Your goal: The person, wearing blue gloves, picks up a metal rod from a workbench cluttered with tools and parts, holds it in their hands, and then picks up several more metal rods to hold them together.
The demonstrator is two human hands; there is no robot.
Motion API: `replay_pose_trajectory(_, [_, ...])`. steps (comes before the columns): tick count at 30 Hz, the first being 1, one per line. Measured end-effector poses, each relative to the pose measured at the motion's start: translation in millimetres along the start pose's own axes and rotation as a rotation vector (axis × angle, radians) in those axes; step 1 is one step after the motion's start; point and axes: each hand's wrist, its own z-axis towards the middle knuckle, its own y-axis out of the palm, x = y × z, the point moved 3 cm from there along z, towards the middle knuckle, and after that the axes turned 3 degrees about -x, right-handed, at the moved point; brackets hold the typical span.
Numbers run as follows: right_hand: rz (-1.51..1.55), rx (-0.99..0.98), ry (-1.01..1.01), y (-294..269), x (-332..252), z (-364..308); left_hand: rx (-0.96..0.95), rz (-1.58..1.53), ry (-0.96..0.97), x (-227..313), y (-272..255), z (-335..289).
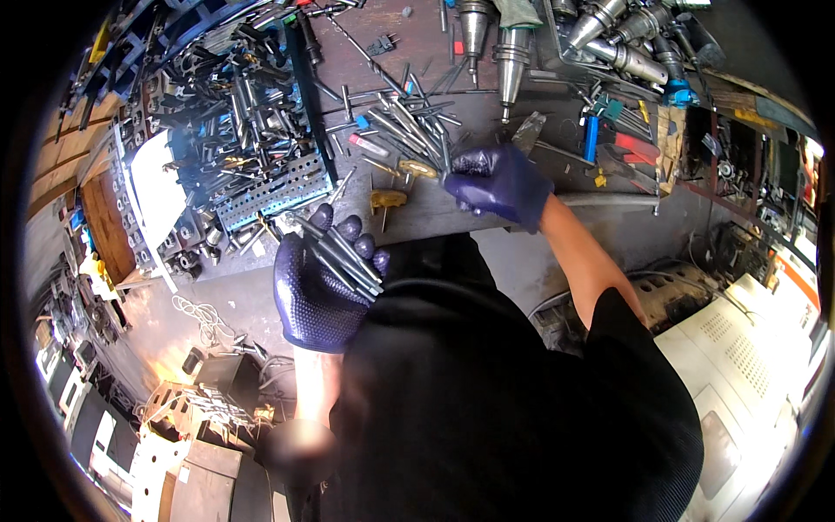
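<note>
Rods (341, 259), slim and metallic, lay bundled across the palm of the gloved left hand (315, 300), its fingers partly curled around them. Beyond it rightward, the right hand (498, 185) was curled beside a loose rod pile (407, 123); whether it pinched one, I could not tell. A yellow-handled tool (388, 199) lay between both grips.

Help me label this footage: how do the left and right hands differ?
The left hand lies palm up; the right hand shows its back. The left hand cradles several metal rods; the right hand is curled beside the rod pile. Both wear purple gloves.
</note>
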Motion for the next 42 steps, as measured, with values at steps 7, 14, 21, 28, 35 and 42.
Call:
replay_pose_trajectory(7, [0.197, -0.302, -0.16, 27, -53, -20, -0.063, 0.048, -0.036, 2, 3, 11])
replay_pose_trajectory(14, [0.256, -0.426, -0.162, 41, -58, -26, -0.051, 0.041, -0.04, 1, 9, 7])
replay_pose_trajectory(21, [0.238, -0.457, -0.172, 46, -63, -29, -0.054, 0.031, -0.035, 1, 7, 5])
replay_pose_trajectory(28, [0.226, -0.443, -0.116, 50, -69, -34, -0.047, 0.027, -0.045, 2, 9, 4])
replay_pose_trajectory(35, [0.061, -0.37, -0.317, 53, -65, -30, -0.106, -0.009, -0.035, 3, 8, 4])
replay_pose_trajectory(42, [-0.29, -0.089, -0.455, 59, -58, -31, -0.055, -0.053, -0.07, -2, -14, 22])
